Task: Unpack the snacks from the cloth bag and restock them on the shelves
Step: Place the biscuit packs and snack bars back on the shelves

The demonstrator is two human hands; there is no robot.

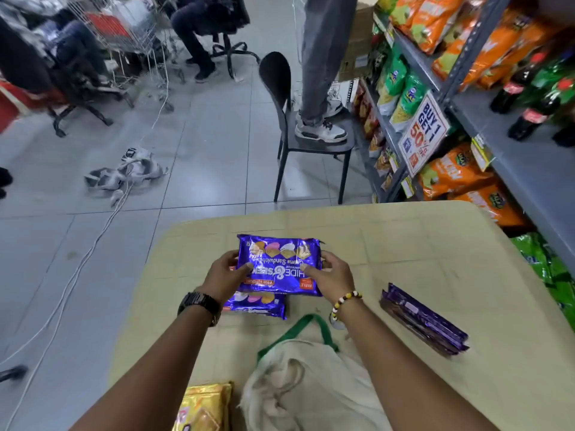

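Unpacking step: left hand [224, 275], right hand [327, 276] fingers [306, 268] pinching purple biscuit pack [280, 262] ends, centre frame. Next, likely: onto shelves [516, 163], right.

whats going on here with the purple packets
A person is unpacking snacks onto a beige table. The left hand and right hand grip a purple Hide & Seek biscuit pack by its two ends, over a second matching pack lying on the table. More purple packs lie stacked to the right, and a yellow pack sits beside the slumped cloth bag. The shelves stand to the right; nothing here has gone onto them yet.
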